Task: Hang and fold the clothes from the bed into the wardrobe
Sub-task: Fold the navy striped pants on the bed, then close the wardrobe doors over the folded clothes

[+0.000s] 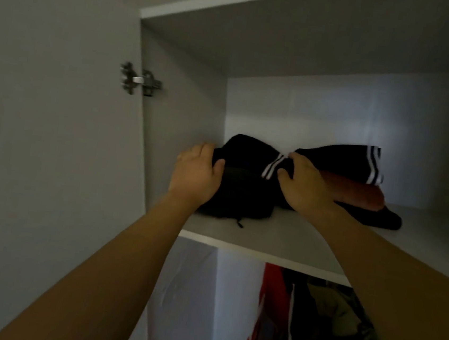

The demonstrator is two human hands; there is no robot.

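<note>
Black white-striped garment (329, 160), no legible writing

A white wardrobe shelf (279, 240) carries the clothes. Near its left end, close to the side wall, a dark folded garment (238, 199) lies on the board, a short cord trailing from it toward the front edge. Toward the middle another black garment (389, 221) lies flat on the shelf, with a rust-coloured folded piece (359, 193) resting on it. The right end of the board is bare white surface.
</note>
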